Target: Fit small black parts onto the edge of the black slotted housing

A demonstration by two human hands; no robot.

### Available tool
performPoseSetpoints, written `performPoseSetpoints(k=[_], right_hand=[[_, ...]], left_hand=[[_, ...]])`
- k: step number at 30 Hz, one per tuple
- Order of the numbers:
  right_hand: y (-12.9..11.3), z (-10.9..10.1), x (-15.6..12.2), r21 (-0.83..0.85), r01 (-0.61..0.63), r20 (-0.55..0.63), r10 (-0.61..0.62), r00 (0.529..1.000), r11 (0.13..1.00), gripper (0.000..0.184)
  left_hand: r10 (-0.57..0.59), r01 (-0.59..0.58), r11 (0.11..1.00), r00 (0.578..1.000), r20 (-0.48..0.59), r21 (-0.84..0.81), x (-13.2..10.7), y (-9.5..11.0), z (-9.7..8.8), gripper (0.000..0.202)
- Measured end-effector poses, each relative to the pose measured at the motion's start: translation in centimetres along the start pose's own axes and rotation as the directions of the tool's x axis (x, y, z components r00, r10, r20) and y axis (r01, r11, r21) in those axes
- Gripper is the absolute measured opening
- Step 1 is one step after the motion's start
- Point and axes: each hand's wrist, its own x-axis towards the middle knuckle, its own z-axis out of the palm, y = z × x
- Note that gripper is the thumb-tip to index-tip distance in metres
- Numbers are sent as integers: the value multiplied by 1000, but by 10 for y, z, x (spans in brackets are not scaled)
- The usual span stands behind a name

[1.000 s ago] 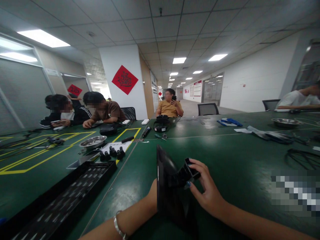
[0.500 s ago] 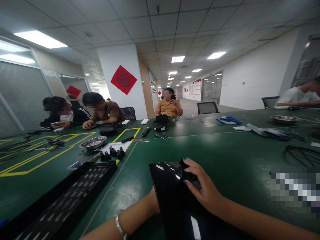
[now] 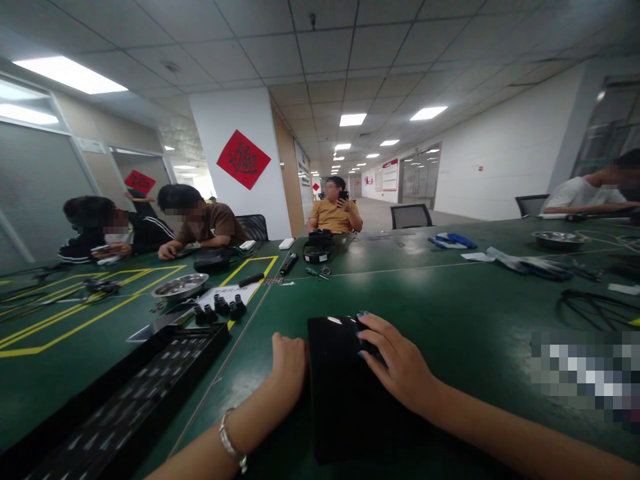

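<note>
Right in the middle, near side, a flat, glossy black rectangular panel [image 3: 337,400] sits between two hands over the dark green tabletop [image 3: 265,333], its long axis running near to far. Resting or held just clear of it? Can't tell from here.

On its left edge, the left hand [image 3: 289,363], fingers folded in, right up against the side; whether that grip pinches the panel, the view doesn't show. From the right comes the right hand [image 3: 400,367], reaching across toward the panel's far right corner, its grip narrowed, fingers bent around a small dark black part [image 3: 371,348] mostly hidden beneath them. So that part lies just left of the right palm, and the right hand is easily the nearer.

And the look of it: smooth, nearly featureless black, crisp straight left edge, pale light streaks glinting along the far end, the near end sinking into shadow.
</note>
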Motion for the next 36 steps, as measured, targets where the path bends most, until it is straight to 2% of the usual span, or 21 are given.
performPoseSetpoints(k=[1,3,8,10,12,14,15,17,18,20,24,31,36], right_hand=[[0,1,1,-25,15,26,-14,1000,1000,34],[-3,0,1,-69,39,81,-34,996,997,38],[-29,-19,-5,-174,67,122,-46,991,982,49],[-43,-27,-10,-182,190,166,-160,973,965,46],[-52,-31,-15,-180,385,173,-356,918,905,36],[-56,-31,-18,-184,493,224,-452,863,850,37],[-56,-30,-19,-182,486,281,-428,859,855,44],[-54,-28,-21,-178,366,436,-260,862,914,59],[-52,-26,-21,-171,295,494,-177,851,940,62],[-48,-22,-20,-131,197,560,-91,824,972,60],[-45,-12,-14,-29,129,628,-82,774,991,58],[-57,-6,0,-23,24,655,-4,756,999,57],[-77,11,13,78,65,656,-100,748,995,66]], left_hand=[[-88,85,990,996,27,113,0,-2,-1,25],[-187,161,960,978,94,230,0,-5,-5,29],[-245,182,941,948,202,284,5,-5,-8,31],[-234,175,946,951,203,274,6,-6,-6,30],[-205,150,955,958,201,255,6,-6,-5,29],[-183,131,960,962,201,246,6,-7,-4,30],[-185,132,960,962,201,248,6,-7,-5,29],[-207,152,954,958,200,259,6,-6,-6,28],[-219,164,951,955,199,261,6,-6,-6,27],[-231,177,949,954,191,260,6,-5,-6,26],[-216,174,949,966,140,263,5,-3,-2,28],[-220,178,949,965,142,260,5,-2,-4,26],[-204,161,956,965,162,246,5,-3,-4,26]])
